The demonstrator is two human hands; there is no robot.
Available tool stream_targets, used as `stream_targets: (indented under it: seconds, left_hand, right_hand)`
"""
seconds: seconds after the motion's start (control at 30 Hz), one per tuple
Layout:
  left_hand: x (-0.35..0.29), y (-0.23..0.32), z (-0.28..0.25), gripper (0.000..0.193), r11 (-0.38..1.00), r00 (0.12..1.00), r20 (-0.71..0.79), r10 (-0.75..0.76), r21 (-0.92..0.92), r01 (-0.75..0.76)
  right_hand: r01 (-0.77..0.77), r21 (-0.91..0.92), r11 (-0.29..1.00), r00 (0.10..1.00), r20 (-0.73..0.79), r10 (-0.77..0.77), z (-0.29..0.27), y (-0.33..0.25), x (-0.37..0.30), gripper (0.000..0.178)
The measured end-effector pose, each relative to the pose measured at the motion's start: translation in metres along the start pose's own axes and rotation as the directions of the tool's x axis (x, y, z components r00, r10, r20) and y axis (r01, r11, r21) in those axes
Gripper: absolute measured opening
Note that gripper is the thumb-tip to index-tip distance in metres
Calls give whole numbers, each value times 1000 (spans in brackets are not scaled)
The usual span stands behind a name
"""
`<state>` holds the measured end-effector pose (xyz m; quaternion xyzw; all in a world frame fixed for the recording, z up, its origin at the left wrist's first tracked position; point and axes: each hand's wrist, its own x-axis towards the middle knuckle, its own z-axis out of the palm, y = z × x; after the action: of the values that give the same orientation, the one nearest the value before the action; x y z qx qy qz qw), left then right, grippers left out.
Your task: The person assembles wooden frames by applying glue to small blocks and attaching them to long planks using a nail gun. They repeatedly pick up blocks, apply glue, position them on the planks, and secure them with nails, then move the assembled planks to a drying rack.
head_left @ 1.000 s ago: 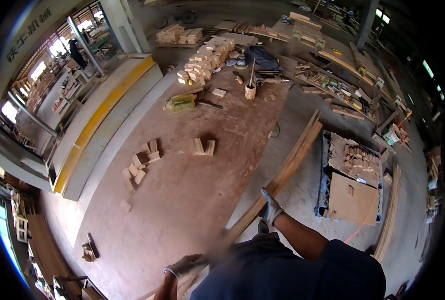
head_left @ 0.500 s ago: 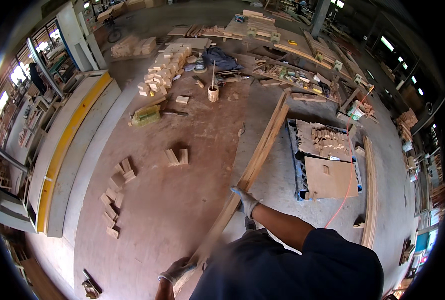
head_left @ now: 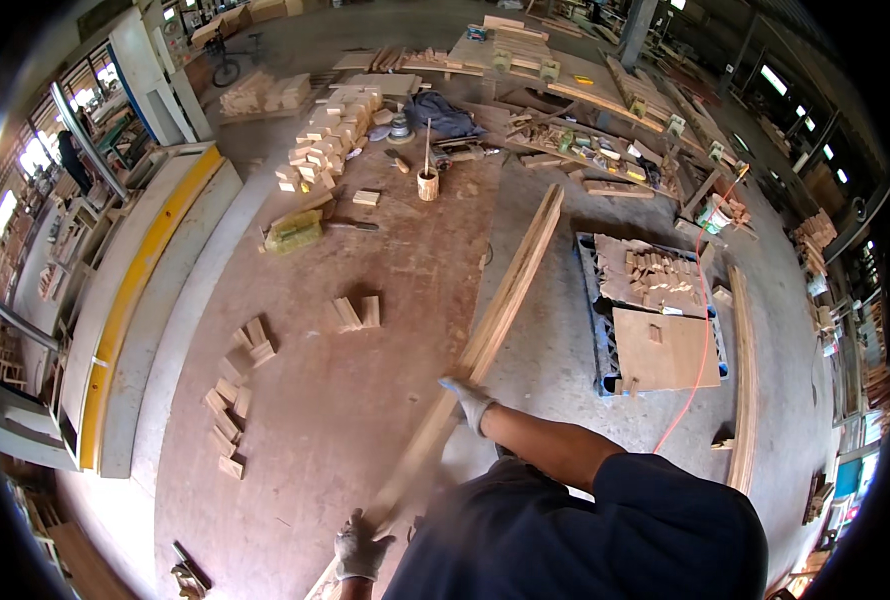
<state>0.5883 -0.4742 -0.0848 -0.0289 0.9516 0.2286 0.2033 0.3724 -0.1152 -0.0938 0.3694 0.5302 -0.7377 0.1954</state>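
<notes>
A long, narrow wooden board [head_left: 510, 285] runs slantwise from the far middle down to the lower edge, close to my body. My right hand [head_left: 470, 402], in a grey glove, is closed round the board about midway along. Farther down, my gloved left hand [head_left: 361, 550] lies over the near part of the board, with its thumb spread from the fingers. Lengthwise lines show on the board; whether it is one piece or several strips together I cannot tell. Its near stretch is blurred, and my body hides part of its side.
Small wooden blocks [head_left: 222, 415] lie in groups on the brown sheet [head_left: 305, 400] to the left. Farther off are stacked blocks [head_left: 330, 135] and a round pot with a stick [head_left: 428, 186]. To the right stand a blue pallet [head_left: 605, 345] with wood pieces and another long board [head_left: 742, 380].
The board has shifted a little left and toward me. My right hand moved left with it. My left hand turned, its fingers now pointing away from me and its thumb spread.
</notes>
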Motion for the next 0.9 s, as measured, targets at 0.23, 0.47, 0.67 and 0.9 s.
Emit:
stream_targets:
  seconds: [0.23,0.47,0.67,0.9]
  left_hand:
    - [42,-30,-29,72,998,981,192,19,63,-31]
    - [77,-83,-24,71,990,888,458,-51,-93,105]
    - [102,-13,-81,101,900,788,609,-87,388,-200]
    - [118,5,-83,100,711,778,600,-183,628,-317]
  right_hand:
    - [20,-206,978,997,-75,-36,17,23,37,72]
    - [-11,-421,907,995,-93,-31,42,2,11,79]
    - [24,-541,841,970,-191,-150,35,26,48,80]
    - [9,-669,743,981,-138,-137,38,17,38,68]
